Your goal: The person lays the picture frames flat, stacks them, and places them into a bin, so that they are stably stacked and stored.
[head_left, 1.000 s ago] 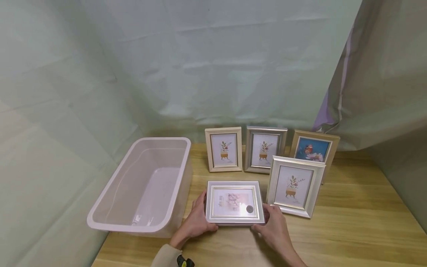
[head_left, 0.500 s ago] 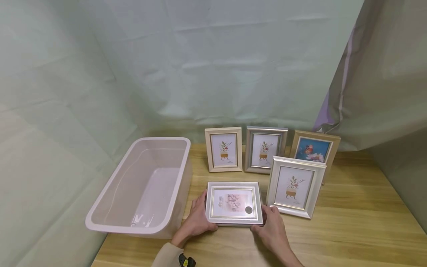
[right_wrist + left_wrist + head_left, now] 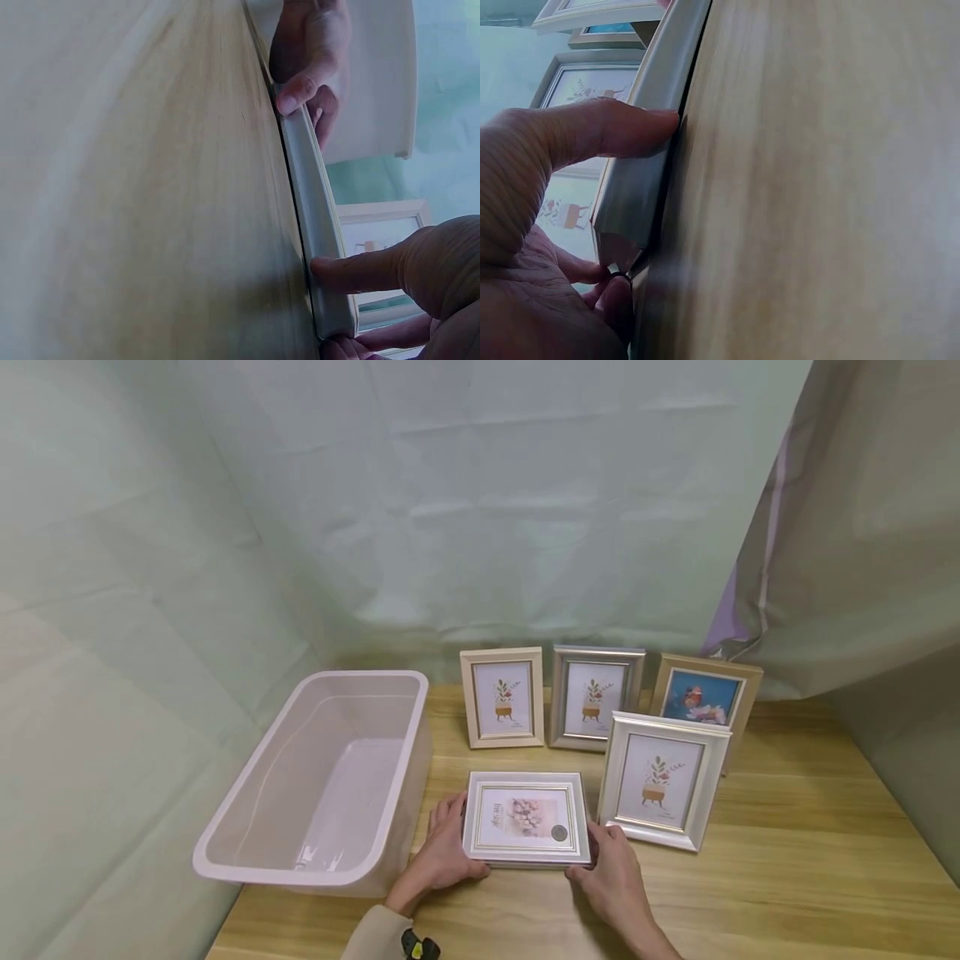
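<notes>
A silver-white picture frame [image 3: 527,857] lies face up on the wooden table, its pink flower print turned sideways. My left hand [image 3: 444,852] grips its left end, thumb on the near edge and fingers round the side. At the opposite end my right hand [image 3: 617,878] holds the near corner in the same way. In the left wrist view the left hand [image 3: 562,180] has its thumb pressed on the frame's side [image 3: 641,180]. The right wrist view shows the right hand [image 3: 420,292] with its thumb against that long side [image 3: 311,195].
A white plastic tub [image 3: 401,793] stands at the left. Upright behind are a cream frame [image 3: 538,697], a grey-gold frame [image 3: 636,681] and a tan frame with a blue picture [image 3: 750,693]. A white frame [image 3: 705,785] stands close beside my right hand. Pale cloth [image 3: 510,510] hangs behind the table.
The lying frame's far edge has shifted slightly toward me, and its skew has changed a little. Both hands keep their hold on it. The standing frames have not visibly moved.
</notes>
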### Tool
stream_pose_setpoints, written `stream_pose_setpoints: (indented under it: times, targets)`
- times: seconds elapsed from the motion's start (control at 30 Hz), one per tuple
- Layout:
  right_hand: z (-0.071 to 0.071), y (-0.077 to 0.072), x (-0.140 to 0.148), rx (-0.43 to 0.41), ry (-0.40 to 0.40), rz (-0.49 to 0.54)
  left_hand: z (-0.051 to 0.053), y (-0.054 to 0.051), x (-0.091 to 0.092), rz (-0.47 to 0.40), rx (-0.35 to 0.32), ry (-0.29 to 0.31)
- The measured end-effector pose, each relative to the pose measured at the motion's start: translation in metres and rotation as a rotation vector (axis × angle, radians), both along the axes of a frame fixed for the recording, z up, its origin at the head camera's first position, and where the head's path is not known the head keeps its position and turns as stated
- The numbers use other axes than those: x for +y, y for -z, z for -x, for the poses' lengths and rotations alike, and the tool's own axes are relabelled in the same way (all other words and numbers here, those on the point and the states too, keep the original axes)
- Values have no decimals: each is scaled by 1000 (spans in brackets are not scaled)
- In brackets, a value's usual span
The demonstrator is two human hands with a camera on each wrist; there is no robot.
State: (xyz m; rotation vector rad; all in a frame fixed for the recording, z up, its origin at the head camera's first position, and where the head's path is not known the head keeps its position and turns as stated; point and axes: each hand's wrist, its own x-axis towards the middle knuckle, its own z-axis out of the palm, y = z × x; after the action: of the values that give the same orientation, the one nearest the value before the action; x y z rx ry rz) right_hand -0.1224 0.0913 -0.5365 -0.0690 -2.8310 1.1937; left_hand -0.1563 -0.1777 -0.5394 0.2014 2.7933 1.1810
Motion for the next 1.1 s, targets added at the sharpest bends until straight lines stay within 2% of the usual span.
stream_pose_setpoints:
  times: [0.27, 0.4, 0.57, 0.73, 0.83, 0.9, 1.1]
  targets:
    - [-7, -5, -1, 20, -1, -13, -2, 0, 2, 8, 13, -14]
    - [-15, -11, 4, 81, -7, -3, -2, 2, 2, 13, 12, -19]
    - [-23, -21, 16, 222, -30, 62, -2, 3, 2, 10, 17, -23]
    - [-23, -27, 32, 433, -67, 67, -3, 6, 1, -3, 45, -18]
    - [-19, -32, 45, 547, -79, 19, -3, 7, 0, -11, 47, -21]
    - [-15, -39, 55, 591, -88, -12, -3, 6, 1, -5, 36, -26]
    - [0, -69, 90, 713, -92, -121, -1, 3, 3, 16, 9, -34]
